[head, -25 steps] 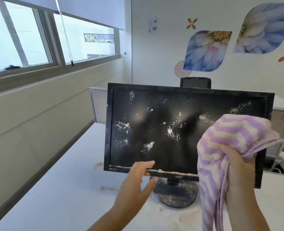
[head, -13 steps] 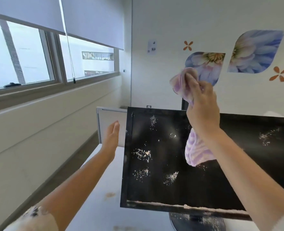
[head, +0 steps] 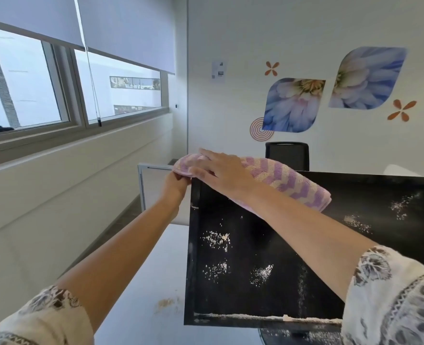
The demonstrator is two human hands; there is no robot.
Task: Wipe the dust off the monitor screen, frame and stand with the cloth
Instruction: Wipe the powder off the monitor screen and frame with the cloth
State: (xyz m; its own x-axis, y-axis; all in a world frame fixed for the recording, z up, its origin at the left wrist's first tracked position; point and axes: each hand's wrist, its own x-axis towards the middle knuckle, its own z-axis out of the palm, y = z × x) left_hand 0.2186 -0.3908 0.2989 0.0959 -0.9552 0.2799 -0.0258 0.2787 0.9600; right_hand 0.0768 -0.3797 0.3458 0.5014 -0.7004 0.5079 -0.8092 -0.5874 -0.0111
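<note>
Here the left hand (head: 174,181) reaches up to the monitor's (head: 268,245) top left corner, just under the end of the cloth (head: 280,181); its fingers are hidden behind the cloth and corner, so whether it grips anything cannot be told. Directly to its right, and partly above it, the right hand (head: 222,174) lies flat and spread, palm down, on the cloth, pressing it onto the top edge of the frame without clenching. The cloth, striped purple and cream, is folded long and runs from under the right hand's fingers along the top edge toward the right, drooping over the upper part of the screen beyond the right wrist. Below both forearms the dark screen carries white patches of dust (head: 217,239), and a line of it sits along the bottom bezel. The stand's base (head: 298,336) shows beneath the right sleeve, also speckled. The desk (head: 136,307) lies under the left forearm.
</note>
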